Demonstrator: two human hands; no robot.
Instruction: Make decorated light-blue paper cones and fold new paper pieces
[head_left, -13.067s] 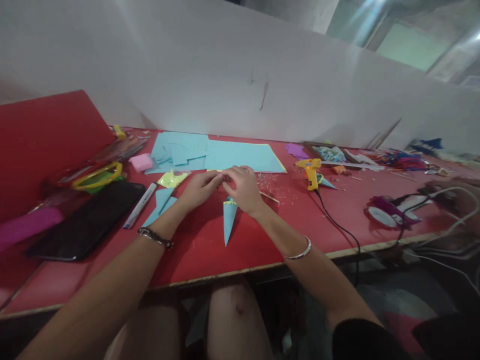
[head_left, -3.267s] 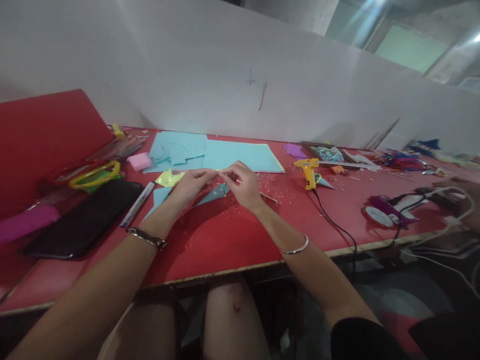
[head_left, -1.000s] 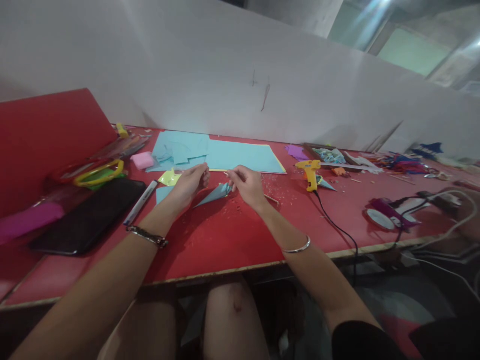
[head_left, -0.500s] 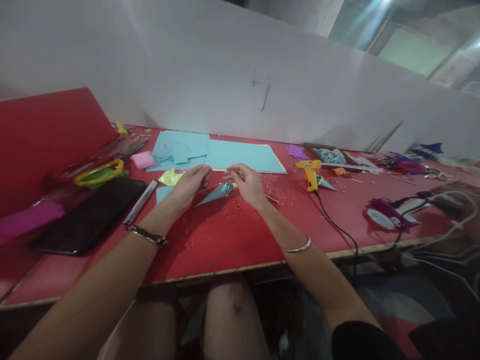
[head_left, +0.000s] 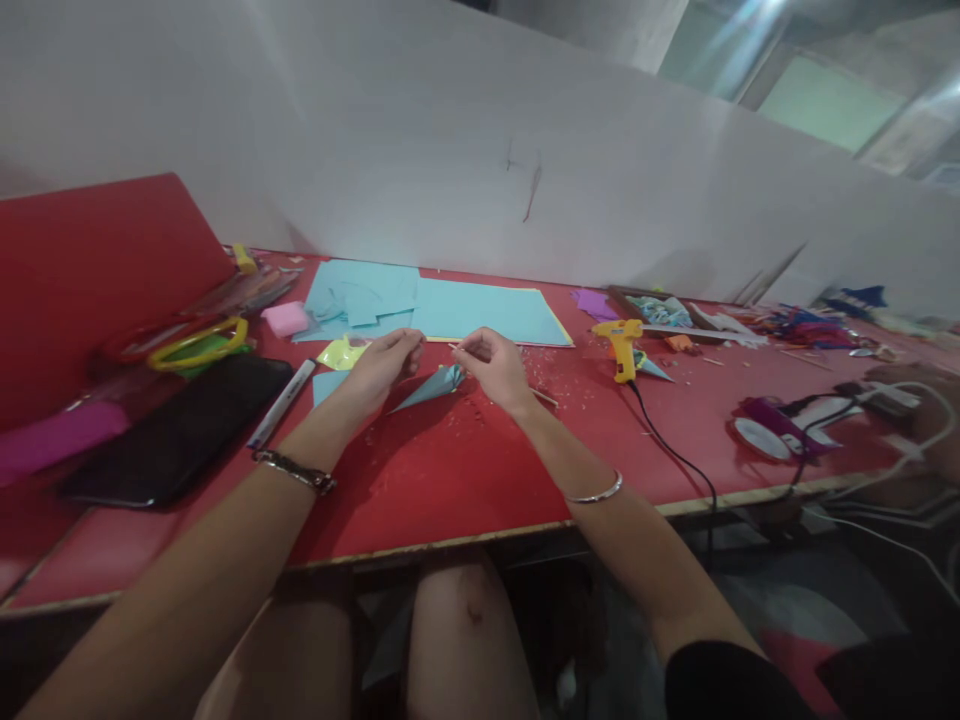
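Observation:
Above the middle of the red table (head_left: 442, 480), my left hand (head_left: 386, 370) is closed in a pinch; what its fingertips hold is too small to make out. Across a narrow gap, my right hand (head_left: 491, 368) is also pinched, with a tiny pale bit at its fingertips that I cannot name. Just below and between both hands lies a blue paper cone (head_left: 429, 390), its pointed end toward the left and its crumpled wide end near my right hand. Neither hand visibly grips the cone. A small yellow paper piece (head_left: 342, 353) sits beside my left hand.
Blue sheets (head_left: 480, 310) lie behind the hands. To the right stands a yellow glue gun (head_left: 622, 345) with a trailing cord. A marker (head_left: 281, 405) and a black phone-like slab (head_left: 180, 435) lie left. A tray (head_left: 660, 310) of scraps is at the back right.
The fingers of my right hand have drawn together from a looser, more spread pose into a pinch. My left hand has hardly moved, and the cone lies where it was.

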